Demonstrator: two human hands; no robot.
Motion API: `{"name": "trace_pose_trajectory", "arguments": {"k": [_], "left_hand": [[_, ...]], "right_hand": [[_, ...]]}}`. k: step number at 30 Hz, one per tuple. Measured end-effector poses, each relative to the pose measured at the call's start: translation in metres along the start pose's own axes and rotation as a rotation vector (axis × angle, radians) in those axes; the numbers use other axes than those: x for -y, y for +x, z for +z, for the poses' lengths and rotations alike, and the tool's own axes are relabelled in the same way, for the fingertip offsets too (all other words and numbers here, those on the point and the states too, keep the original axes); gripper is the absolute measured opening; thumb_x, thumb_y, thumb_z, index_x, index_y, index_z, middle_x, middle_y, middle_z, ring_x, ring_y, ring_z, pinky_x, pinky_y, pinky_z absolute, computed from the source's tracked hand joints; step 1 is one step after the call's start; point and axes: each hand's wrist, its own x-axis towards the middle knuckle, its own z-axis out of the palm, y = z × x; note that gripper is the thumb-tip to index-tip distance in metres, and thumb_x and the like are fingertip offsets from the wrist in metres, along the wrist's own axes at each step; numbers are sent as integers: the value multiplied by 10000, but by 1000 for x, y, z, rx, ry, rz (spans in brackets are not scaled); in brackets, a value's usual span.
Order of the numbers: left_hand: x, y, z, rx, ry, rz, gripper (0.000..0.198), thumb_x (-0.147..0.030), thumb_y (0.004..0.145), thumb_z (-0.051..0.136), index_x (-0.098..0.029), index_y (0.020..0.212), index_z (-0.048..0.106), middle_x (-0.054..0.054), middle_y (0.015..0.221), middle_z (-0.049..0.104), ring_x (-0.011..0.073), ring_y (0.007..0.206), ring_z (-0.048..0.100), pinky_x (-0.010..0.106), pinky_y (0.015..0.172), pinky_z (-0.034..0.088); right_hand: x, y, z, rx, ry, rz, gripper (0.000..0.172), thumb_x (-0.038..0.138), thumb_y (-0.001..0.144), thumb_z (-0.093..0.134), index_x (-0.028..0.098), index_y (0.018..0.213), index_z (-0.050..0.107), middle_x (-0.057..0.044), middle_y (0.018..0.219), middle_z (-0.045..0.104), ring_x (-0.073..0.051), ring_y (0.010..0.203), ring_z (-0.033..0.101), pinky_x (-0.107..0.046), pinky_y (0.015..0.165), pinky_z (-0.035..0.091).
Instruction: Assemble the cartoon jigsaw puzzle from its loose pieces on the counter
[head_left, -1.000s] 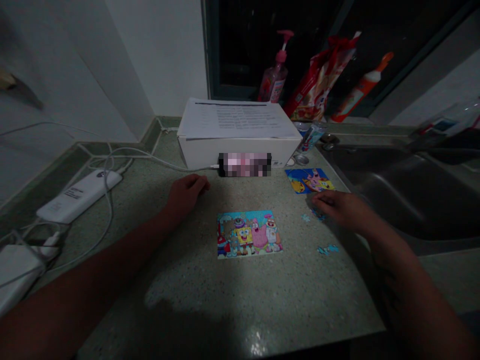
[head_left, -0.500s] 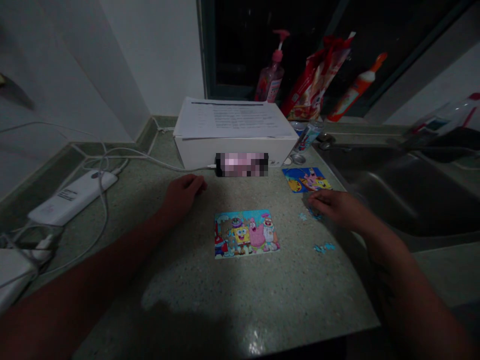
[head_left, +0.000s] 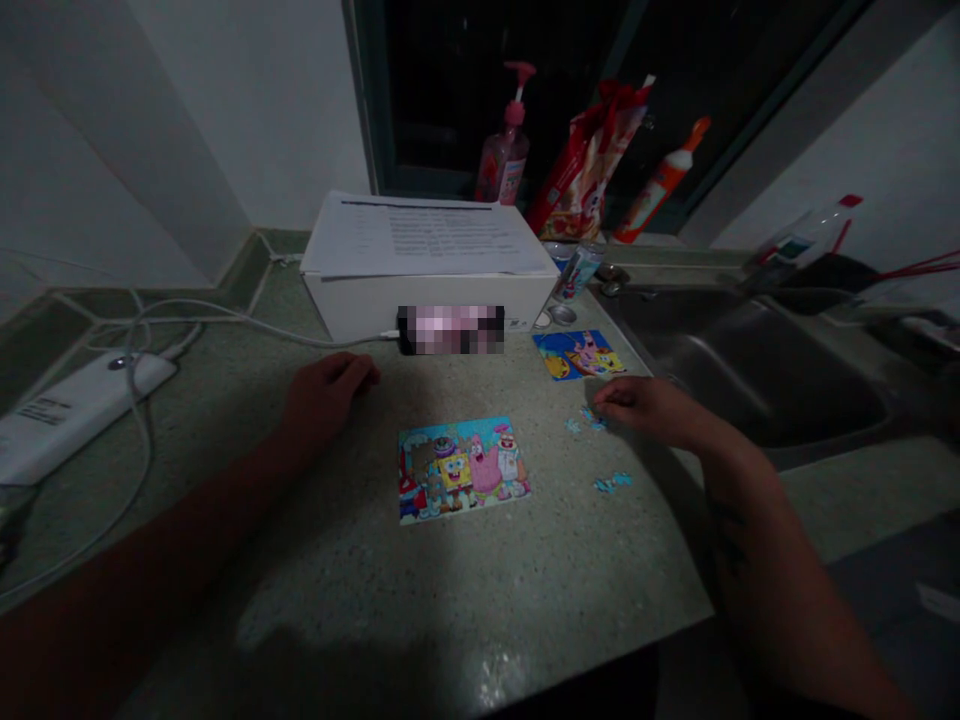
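A speckled grey-green stone surface (head_left: 360,600) spreads under the left hand (head_left: 328,392) and the right hand (head_left: 649,408). A grey metal sink basin (head_left: 780,350) lies right of the right hand, and a white rectangular box (head_left: 360,305) bars the space beyond and between them. Both are loosely curled; I cannot tell whether either holds anything. Between and nearer than them lies a multicoloured cartoon jigsaw puzzle (head_left: 480,470). A blue cartoon card (head_left: 571,356) lies just beyond the right hand, small light-blue jigsaw pieces (head_left: 621,480) near its fingertips.
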Motion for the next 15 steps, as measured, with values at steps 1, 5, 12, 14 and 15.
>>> {"name": "trace_pose_trajectory", "arguments": {"k": [1,5,12,14,15], "left_hand": [[0,0,0,-2,-2,-3,370,-564,872,586,-257,718,722,34,724,727,246,757,660,365,735,494],[1,1,0,-3,11,-7,368,-563,868,585,-257,718,724,38,730,736,249,762,666,364,729,491],[0,1,0,2,-5,-12,325,-504,887,594,-270,695,713,40,730,738,249,759,678,357,713,520],[0,2,1,2,-32,-18,318,-502,881,603,-270,700,722,46,743,750,254,772,687,362,724,528],[1,2,1,2,-39,-20,317,-505,877,607,-270,700,725,46,746,752,257,776,690,364,729,530]], "right_hand": [[1,-1,0,-10,8,10,235,496,866,677,284,898,775,-41,884,853,-259,798,801,-415,812,632],[9,-2,3,-5,48,21,247,503,861,697,282,933,780,-45,914,848,-263,829,797,-406,807,625],[28,1,18,130,0,-46,240,509,876,725,283,948,767,-7,809,771,-205,712,702,-349,686,551],[28,1,21,120,-37,-63,234,510,868,739,286,932,760,-7,802,763,-207,709,693,-352,681,537],[27,2,22,110,-50,-63,232,510,862,744,288,929,757,-7,799,761,-210,707,692,-354,679,532]]}}
